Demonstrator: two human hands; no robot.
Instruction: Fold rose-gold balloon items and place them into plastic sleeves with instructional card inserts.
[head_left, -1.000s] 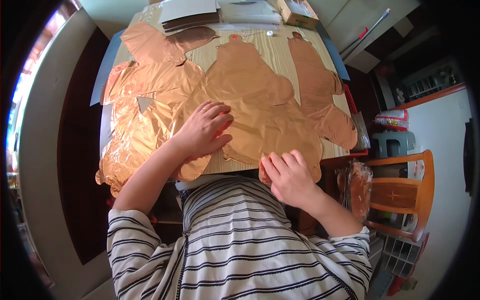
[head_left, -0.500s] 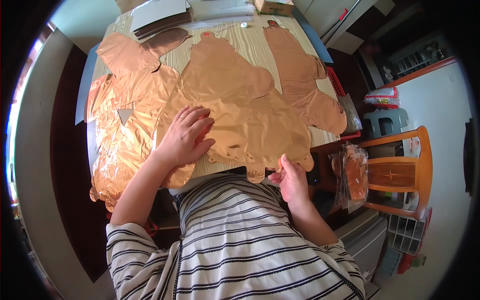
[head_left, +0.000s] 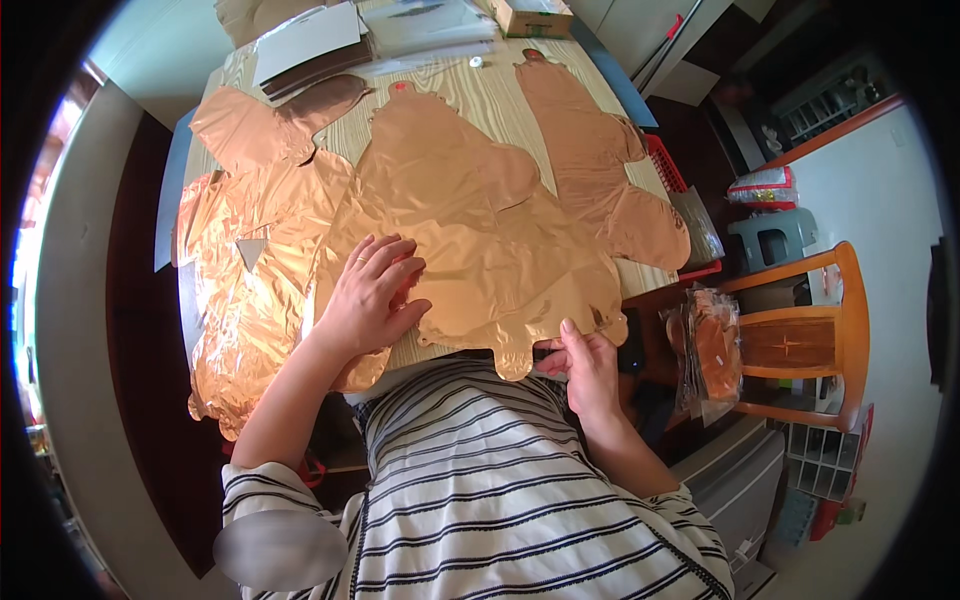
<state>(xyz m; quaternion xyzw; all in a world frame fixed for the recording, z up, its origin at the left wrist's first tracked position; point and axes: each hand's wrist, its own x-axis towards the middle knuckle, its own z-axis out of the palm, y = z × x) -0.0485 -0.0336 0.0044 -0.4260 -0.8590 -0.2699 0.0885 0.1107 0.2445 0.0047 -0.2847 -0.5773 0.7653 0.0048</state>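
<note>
A large, flat copper-coloured foil balloon [head_left: 480, 235] lies across the middle of the table, its near edge with a small tab hanging over the table's front. My left hand [head_left: 372, 295] rests on its left part, fingers loosely bent and thumb apart, with a reddish tint under the palm. At the near right edge, my right hand [head_left: 587, 368] pinches the foil, thumb on top and the other fingers partly hidden beneath. Another crinkled, shiny foil balloon [head_left: 275, 225] lies on the left, with a triangular gap in it. A third foil balloon [head_left: 580, 140] is on the right.
Grey boards [head_left: 308, 45] are stacked at the table's far left, beside clear plastic sheets [head_left: 425, 28] and a cardboard box [head_left: 535, 18]. A red basket [head_left: 668, 165] adjoins the right edge. Bagged foil pieces [head_left: 712, 350] sit by a wooden chair [head_left: 800, 345].
The balloon's near edge and tab show slightly lower in the picture. My right thumb has shifted slightly down at the edge; my left hand stays nearly in place. A blurred grey oval appears over my left sleeve.
</note>
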